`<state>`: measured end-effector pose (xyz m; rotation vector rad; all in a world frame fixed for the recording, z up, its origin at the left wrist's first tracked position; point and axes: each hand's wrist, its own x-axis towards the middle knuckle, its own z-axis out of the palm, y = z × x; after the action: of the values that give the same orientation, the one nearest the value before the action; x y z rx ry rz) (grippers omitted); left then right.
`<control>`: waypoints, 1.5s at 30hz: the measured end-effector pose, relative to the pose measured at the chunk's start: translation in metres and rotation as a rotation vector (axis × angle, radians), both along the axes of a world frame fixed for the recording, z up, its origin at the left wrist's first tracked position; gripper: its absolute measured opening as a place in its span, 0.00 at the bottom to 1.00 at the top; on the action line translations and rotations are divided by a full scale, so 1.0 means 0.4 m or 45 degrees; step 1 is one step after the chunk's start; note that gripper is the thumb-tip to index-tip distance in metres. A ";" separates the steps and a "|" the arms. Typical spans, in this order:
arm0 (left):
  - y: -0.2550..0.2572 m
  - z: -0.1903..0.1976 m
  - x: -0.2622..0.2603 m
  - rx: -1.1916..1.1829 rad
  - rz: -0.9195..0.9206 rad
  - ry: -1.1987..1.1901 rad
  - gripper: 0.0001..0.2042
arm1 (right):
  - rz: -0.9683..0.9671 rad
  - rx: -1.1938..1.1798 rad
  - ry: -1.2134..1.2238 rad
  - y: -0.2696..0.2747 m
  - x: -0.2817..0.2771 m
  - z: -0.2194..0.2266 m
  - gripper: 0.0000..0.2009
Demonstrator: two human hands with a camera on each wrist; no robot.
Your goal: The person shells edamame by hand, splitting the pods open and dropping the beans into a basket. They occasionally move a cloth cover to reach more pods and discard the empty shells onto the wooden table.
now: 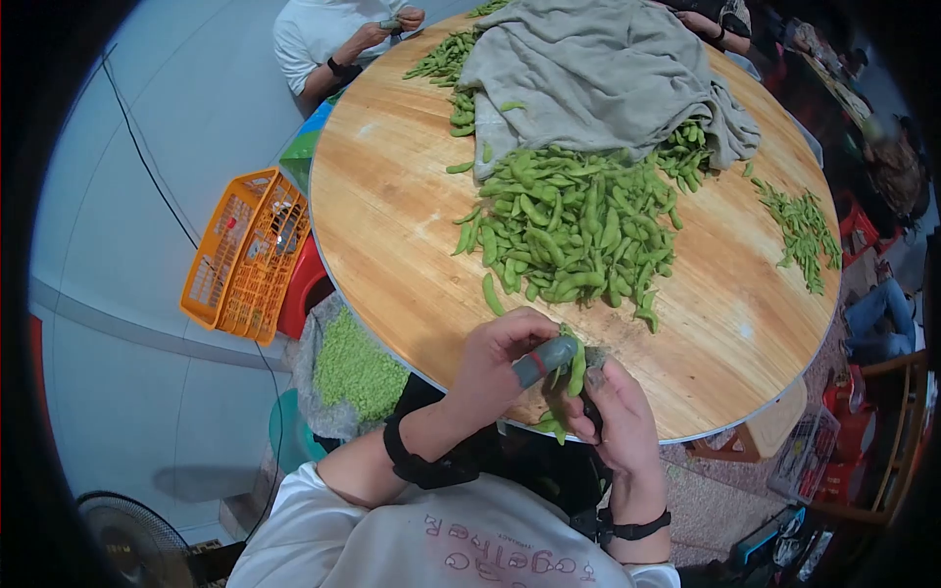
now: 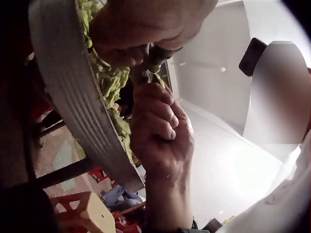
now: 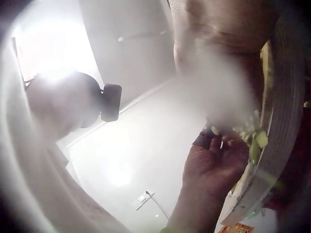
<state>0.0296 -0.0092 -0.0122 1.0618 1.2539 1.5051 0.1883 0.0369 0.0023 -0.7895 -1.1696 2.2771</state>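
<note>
Close over the near edge of the round wooden table, both hands meet at a green soybean pod. My left hand pinches it from the left, with a grey cover on the thumb. From the right, my right hand grips its lower side with curled fingers, which also show from below in the left wrist view. More pods hang just under the hands. A large heap of soybean pods lies beyond them, partly under a grey cloth.
Shelled green beans fill a lined container left of the table. Near it stand an orange basket and a red stool. A smaller pod pile lies at the right. Another person sits across; a fan stands lower left.
</note>
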 end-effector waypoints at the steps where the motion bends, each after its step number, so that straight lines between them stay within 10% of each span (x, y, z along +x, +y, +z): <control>1: 0.001 -0.003 -0.004 -0.001 0.030 0.011 0.06 | -0.016 -0.062 0.022 0.000 -0.004 0.003 0.08; 3: 0.002 -0.004 -0.012 0.001 0.051 0.020 0.06 | -0.041 -0.120 0.043 -0.004 -0.011 -0.006 0.07; 5: 0.000 0.001 -0.023 0.029 0.086 0.350 0.06 | -0.155 0.704 -0.382 -0.011 -0.022 -0.035 0.06; 8: 0.015 0.034 -0.037 0.148 0.351 0.822 0.07 | -0.390 0.965 -0.635 -0.012 -0.028 -0.018 0.06; 12: 0.002 0.048 -0.079 0.177 0.268 0.972 0.06 | -0.531 0.758 -0.425 -0.020 -0.027 -0.013 0.05; 14: -0.015 0.044 -0.071 -0.147 -0.340 0.059 0.07 | -0.453 0.712 -0.387 -0.041 -0.048 0.015 0.05; 18: -0.029 0.015 -0.060 -0.172 -0.321 -0.412 0.08 | -0.210 0.458 -0.188 -0.066 -0.071 0.009 0.08; 26: -0.046 0.001 -0.070 0.019 -0.007 -0.099 0.04 | -0.060 -0.183 0.007 -0.090 -0.069 0.029 0.09; 32: -0.060 -0.004 -0.067 0.108 -0.036 0.056 0.04 | -0.157 0.051 -0.141 -0.103 -0.087 0.015 0.07; 37: -0.055 -0.026 -0.103 -0.090 -0.740 -0.805 0.09 | -0.032 -0.395 0.196 -0.110 -0.067 0.017 0.06; 41: -0.040 -0.024 -0.087 -0.060 -0.748 -1.034 0.12 | -0.122 -0.497 0.312 -0.101 -0.058 0.008 0.06; 43: -0.035 0.014 -0.080 0.064 0.051 0.034 0.15 | -0.251 -0.307 0.166 -0.095 -0.057 0.022 0.06; 45: -0.051 0.054 -0.108 0.203 0.268 0.474 0.16 | -0.408 0.049 -0.046 -0.085 -0.063 0.024 0.06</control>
<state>-0.0137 -0.0295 0.0093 1.3983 1.5612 1.6359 0.1633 0.0029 0.0120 -0.9336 -1.0164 1.9799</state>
